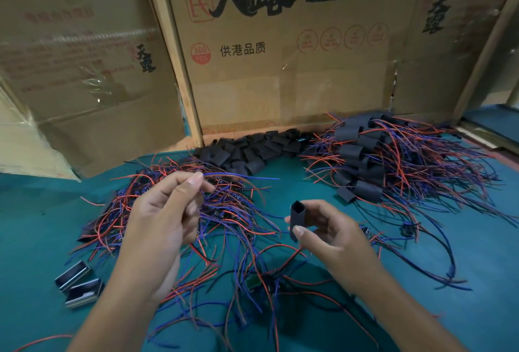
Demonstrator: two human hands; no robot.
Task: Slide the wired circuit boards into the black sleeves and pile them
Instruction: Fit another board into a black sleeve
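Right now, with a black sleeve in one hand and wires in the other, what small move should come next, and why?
Probably bring the two hands together. The right hand pinches an empty black sleeve with its open end up, while the left hand pinches wires lifted from the loose pile. The board on them is hidden, so feeding it in seems next.

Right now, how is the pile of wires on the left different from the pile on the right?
The left pile is bare red and blue wires with no sleeves on; the right pile has black sleeves already slid over its pieces. The left pile lies under the left hand, which pinches wires from it; the right pile sits untouched against the cardboard box. Both lie on the green table.
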